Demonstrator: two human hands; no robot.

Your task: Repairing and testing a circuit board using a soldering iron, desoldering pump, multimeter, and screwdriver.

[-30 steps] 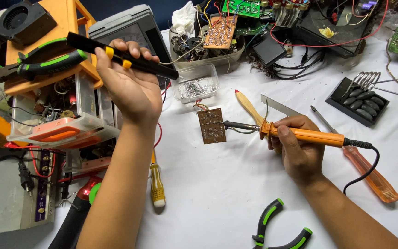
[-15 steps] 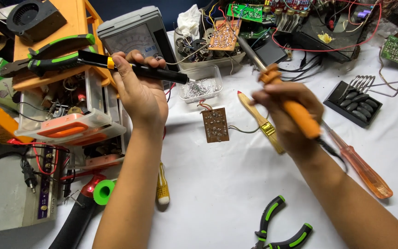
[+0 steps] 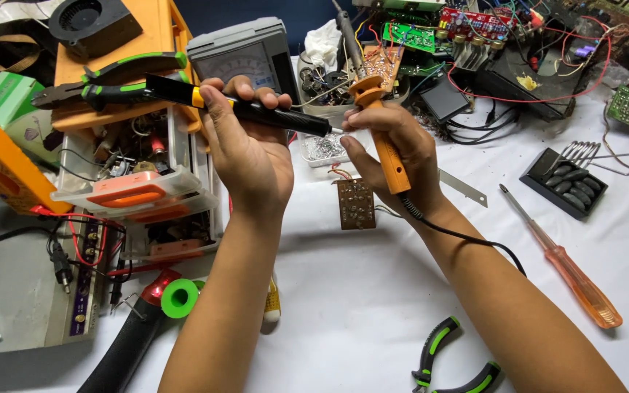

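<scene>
My left hand (image 3: 245,142) grips a black desoldering pump (image 3: 256,109) with a yellow band, held level and pointing right. My right hand (image 3: 394,156) holds an orange-handled soldering iron (image 3: 381,131) upright, its metal tip up near the back clutter and its black cord trailing down my wrist. The pump's tip reaches the fingers of my right hand. Below both hands a small brown circuit board (image 3: 356,204) with thin wires lies on the white cloth. A small clear tray (image 3: 323,149) of bits of solder sits just behind it.
An orange parts organiser (image 3: 136,189) with pliers on top stands left, a grey analogue meter (image 3: 245,54) behind. An orange screwdriver (image 3: 566,266), a black tool holder (image 3: 566,182), a metal blade (image 3: 464,188) and green-black pliers (image 3: 449,360) lie right. Circuit boards and wires crowd the back.
My right hand lifted the soldering iron off the board, swung it upright and moved left to meet the pump. My left hand stayed raised with the pump.
</scene>
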